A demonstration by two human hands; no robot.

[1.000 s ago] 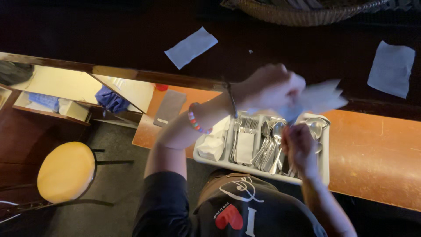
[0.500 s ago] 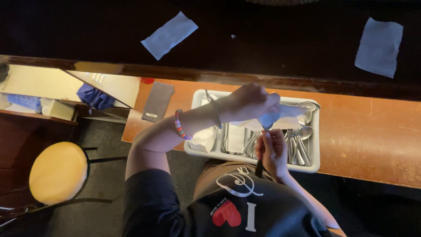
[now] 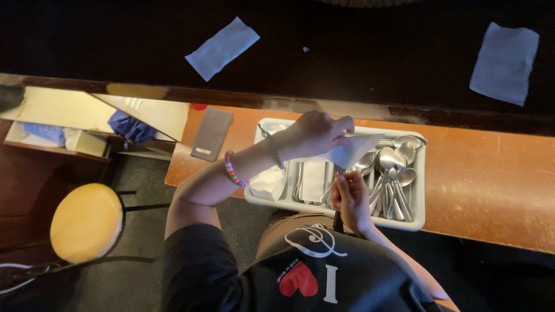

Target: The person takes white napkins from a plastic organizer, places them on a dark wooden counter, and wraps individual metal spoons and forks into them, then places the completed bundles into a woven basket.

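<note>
A white cutlery tray (image 3: 420,223) sits on the orange wooden counter (image 3: 491,185). Its right side holds several metal spoons (image 3: 396,167); folded white napkins (image 3: 269,182) lie in its left side. My left hand (image 3: 312,134), with bead bracelets on the wrist, hovers over the tray and pinches a white napkin (image 3: 354,151). My right hand (image 3: 350,199) is just below it at the tray's near edge, closed around a slim piece of cutlery whose upper end goes into the napkin. The cutlery's kind is hidden.
A dark flat pouch (image 3: 211,133) lies on the counter left of the tray. Two blue cloths (image 3: 222,40) (image 3: 503,55) rest on the dark surface beyond. A round yellow stool (image 3: 87,222) stands at the lower left, beside a shelf with boxes (image 3: 75,140).
Both hands have come down from a raised position to just above the tray. The napkin, spread wide before, is now gathered around the cutlery in my right hand.
</note>
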